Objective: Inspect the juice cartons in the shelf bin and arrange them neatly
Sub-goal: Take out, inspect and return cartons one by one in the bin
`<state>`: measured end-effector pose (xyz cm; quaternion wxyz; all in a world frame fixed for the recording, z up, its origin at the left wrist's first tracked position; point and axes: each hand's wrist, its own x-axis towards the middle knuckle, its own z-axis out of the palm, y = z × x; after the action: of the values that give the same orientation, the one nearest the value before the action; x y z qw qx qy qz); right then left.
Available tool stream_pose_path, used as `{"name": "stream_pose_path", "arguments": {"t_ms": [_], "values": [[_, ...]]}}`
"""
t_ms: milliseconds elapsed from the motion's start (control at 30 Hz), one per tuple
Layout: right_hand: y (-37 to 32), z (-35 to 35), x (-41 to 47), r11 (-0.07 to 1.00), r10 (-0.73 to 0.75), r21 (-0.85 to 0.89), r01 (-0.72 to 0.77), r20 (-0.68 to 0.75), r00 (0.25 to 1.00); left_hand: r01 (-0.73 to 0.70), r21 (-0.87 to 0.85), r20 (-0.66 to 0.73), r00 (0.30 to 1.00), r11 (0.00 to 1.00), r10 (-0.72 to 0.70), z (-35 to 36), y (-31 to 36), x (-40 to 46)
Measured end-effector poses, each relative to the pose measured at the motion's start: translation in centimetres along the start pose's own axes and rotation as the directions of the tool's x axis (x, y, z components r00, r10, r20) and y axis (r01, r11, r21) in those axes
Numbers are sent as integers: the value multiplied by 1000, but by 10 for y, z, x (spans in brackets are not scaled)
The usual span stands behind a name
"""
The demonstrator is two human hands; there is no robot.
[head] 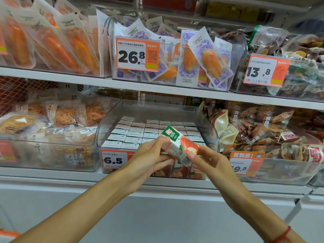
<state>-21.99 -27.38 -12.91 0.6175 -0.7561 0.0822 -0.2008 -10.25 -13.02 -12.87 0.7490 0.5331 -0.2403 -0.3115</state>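
Holding one juice carton [178, 144] between both hands, you have it lifted just above the front rows of the clear shelf bin [208, 127], tilted so its green top points up and away from you. Your left hand [149, 158] has its grip curled round the near left side, fingers underneath and thumb along the upper edge; your right hand [208, 162] pinches the lower right corner with thumb and fingertips. Both grips are closed on the carton, neither hand free.

While you inspect it, turn the carton slowly with the right hand and let the left act as a cradle, so every face comes under your eye. Look for dents, swollen sides, leaks at the seams and the printed date; none of that can be read from here, so take your time. Keep it over the bin in case it slips.

The packed cartons [136, 134] stand upright in tidy rows with their white tops showing, behind the orange 6.5 price tag [114, 159]. A gap in the front row probably lies beneath your hands, though they hide it. When you return the carton, set it upright, top up like its neighbours, its printed face to the front, and press it gently level with the row without squeezing its walls.
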Motion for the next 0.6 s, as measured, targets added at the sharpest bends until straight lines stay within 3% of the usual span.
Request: {"name": "stream_pose_path", "arguments": {"t_ms": [100,167,233,333,600], "values": [[1,0,0,981,-150,-132,140,-72,986,-140,222,-5,990,965,144,1,1,-2],[3,-4,0,946,-237,-246,212,-76,969,-310,406,95,950,860,298,4,1,-6],[4,-9,1,900,-308,-338,274,-49,950,-408,485,173,912,774,372,9,-1,-11],[5,-13,2,836,-381,-432,338,-13,925,-455,562,196,884,691,423,14,-3,-16],[8,-17,4,826,-438,-410,386,-38,898,-530,639,265,832,558,487,18,-4,-18]]}}
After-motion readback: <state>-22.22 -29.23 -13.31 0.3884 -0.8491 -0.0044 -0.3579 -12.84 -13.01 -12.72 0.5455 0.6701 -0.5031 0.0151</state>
